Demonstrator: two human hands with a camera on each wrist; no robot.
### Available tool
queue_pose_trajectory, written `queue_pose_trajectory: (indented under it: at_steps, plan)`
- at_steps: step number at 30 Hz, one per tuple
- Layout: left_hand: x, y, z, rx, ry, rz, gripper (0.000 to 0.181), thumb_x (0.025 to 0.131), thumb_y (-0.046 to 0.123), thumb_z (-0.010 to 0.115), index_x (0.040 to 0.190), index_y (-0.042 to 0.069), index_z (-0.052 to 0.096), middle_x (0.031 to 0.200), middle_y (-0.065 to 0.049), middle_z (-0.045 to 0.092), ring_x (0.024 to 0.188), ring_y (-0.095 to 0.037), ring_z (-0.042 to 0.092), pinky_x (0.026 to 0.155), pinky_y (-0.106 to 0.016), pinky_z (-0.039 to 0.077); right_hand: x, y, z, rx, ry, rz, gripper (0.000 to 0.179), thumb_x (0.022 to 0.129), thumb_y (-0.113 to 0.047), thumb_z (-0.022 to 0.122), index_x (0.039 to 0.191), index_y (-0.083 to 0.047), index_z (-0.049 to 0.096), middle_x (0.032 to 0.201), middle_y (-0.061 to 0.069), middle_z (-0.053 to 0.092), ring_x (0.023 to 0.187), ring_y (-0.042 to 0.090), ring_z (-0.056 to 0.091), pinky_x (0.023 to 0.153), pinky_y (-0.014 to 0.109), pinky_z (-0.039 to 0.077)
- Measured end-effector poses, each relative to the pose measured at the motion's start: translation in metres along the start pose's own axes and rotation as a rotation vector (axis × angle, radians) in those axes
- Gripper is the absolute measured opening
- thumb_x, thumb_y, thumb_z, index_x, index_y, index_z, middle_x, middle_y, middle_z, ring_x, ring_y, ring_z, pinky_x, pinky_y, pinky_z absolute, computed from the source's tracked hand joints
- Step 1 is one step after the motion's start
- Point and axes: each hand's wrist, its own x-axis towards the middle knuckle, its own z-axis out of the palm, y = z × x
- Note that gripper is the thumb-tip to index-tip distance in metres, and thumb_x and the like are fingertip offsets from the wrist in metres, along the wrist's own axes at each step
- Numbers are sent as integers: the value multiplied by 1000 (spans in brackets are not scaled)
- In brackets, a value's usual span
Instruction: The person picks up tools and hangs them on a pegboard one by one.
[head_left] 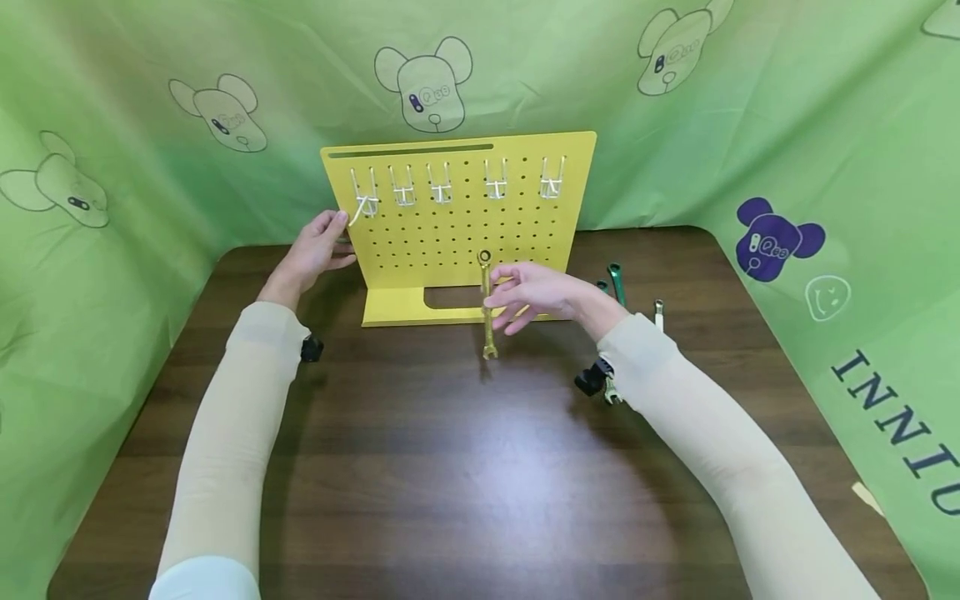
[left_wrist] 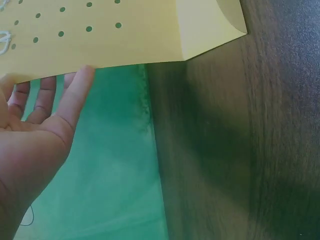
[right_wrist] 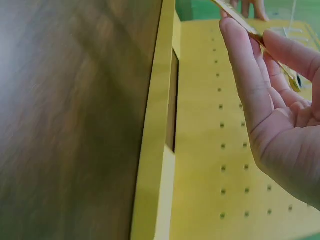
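A yellow pegboard (head_left: 459,229) stands upright on its base, with several white hooks (head_left: 551,179) along its upper part. My left hand (head_left: 311,250) grips the board's left edge; in the left wrist view the thumb lies at the front and the other fingers reach behind the board. A gold wrench (head_left: 489,333) is pinched between the thumb and fingers of my right hand (head_left: 536,292). It hangs nearly upright in front of the board's lower middle, ring end up and open end down. In the right wrist view the wrench (right_wrist: 240,19) crosses the fingertips.
Behind my right wrist lie green wrenches (head_left: 617,285) and a silver wrench (head_left: 659,312) on the brown table (head_left: 420,492). Another wrench end (head_left: 612,390) shows beside the right sleeve. A green printed curtain (head_left: 525,75) surrounds the table.
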Motion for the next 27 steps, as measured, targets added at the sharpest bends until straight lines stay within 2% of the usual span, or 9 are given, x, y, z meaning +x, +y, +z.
queue_pose_trajectory:
  at_steps: [4,10,15,23,27]
  plan:
    - [0,-4,-3,-3,16,7,35,105,47,43,113,14,49,121,-4,41,107,-24,55,105,-38,52,11,-12,12,-35,5,-37,56,99,-10,68,144,0,35,125,24,60,102,39,70,89,56,59]
    - [-2,-7,-5,-30,33,8,36,103,47,48,115,13,52,123,-5,44,103,-24,58,92,-29,59,26,-28,33,-33,16,-113,36,97,-5,69,126,-2,47,107,19,65,94,38,71,84,55,61]
    - [-1,-2,-5,-38,51,25,37,102,46,52,116,12,56,118,-6,45,100,-24,62,87,-29,61,35,-50,54,-42,25,-134,32,98,-4,68,124,-4,51,112,21,65,92,38,71,84,56,61]
    - [5,-2,-3,-41,55,29,36,102,45,52,114,11,55,115,-7,47,98,-22,61,87,-27,61,44,-71,78,-113,-21,-202,26,99,-7,68,121,-5,55,105,17,66,89,36,72,82,58,61]
    - [5,-6,-2,-43,55,34,38,101,46,52,114,11,56,116,-7,48,99,-23,62,94,-33,59,49,-75,87,-116,-40,-220,27,99,-8,68,122,-5,55,104,17,66,90,38,71,83,61,60]
